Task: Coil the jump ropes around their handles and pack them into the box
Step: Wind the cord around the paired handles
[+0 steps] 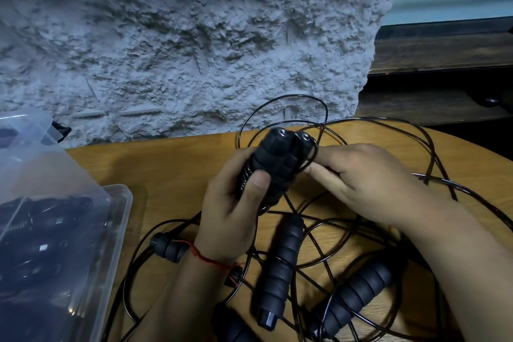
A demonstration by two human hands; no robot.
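Left hand [233, 211] grips paired jump-rope handles [273, 166] mid-coil while right hand [361, 180] pinches the cord [312, 154] beside their caps; another tight wrap seems due, the clear box [122, 192] waiting left of the gripping hand.

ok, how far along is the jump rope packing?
Done: the clear plastic box already holds dark bundles, seemingly coiled ropes. In hand: left hand grips a pair of handles with some cord wound on; right hand pinches the cord beside their top. Left: at least three loose handles and tangled cord on the table.
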